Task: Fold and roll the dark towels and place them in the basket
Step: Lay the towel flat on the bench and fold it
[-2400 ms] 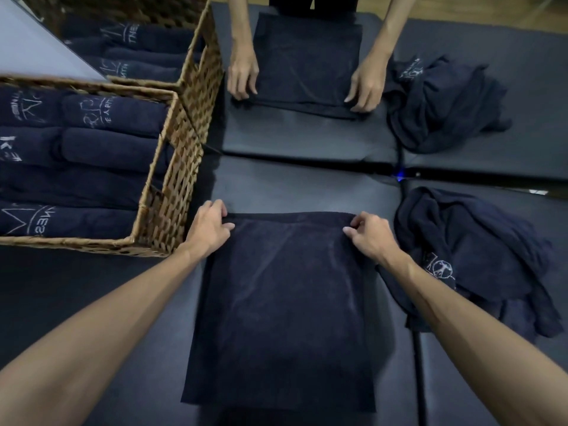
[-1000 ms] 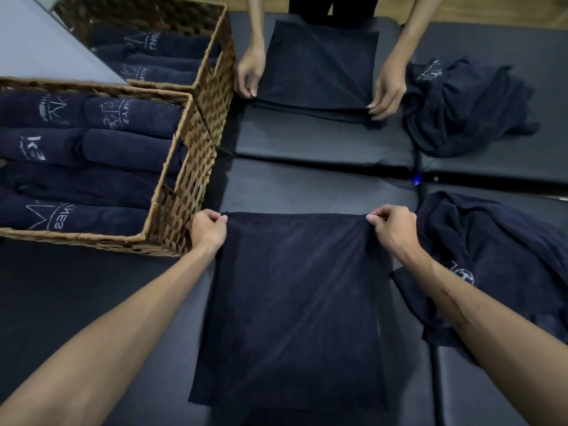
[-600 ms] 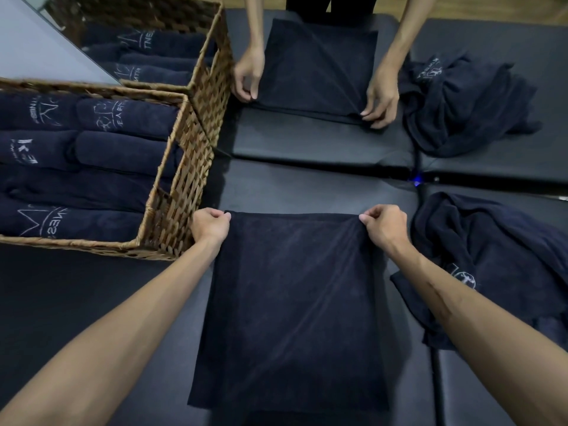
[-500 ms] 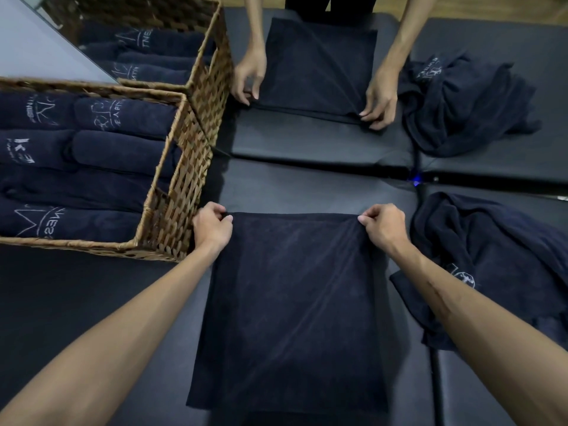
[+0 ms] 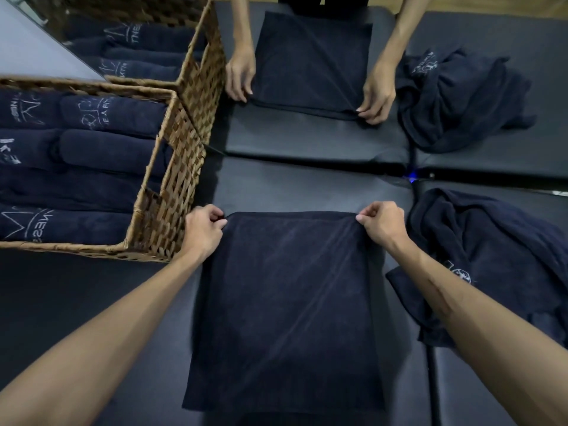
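Black mats (image 5: 307, 186); rolled towels (image 5: 116, 115) lettered.

Dimly, evenly lit from overhead; soft, faint shadows only. Mild sheen on the black padded vinyl mats (image 5: 307, 142). Strong wide-angle bending at the edges, stretching the woven brown wicker basket (image 5: 172, 192). Slight softness on the flat navy terry towel (image 5: 285, 302), its folds barely readable.

The towel (image 5: 285, 302) is dark, matt terry cloth with a soft nap. The basket (image 5: 172, 192) is rough woven wicker. The worktop (image 5: 307, 186) is smooth padded vinyl with a faint sheen.
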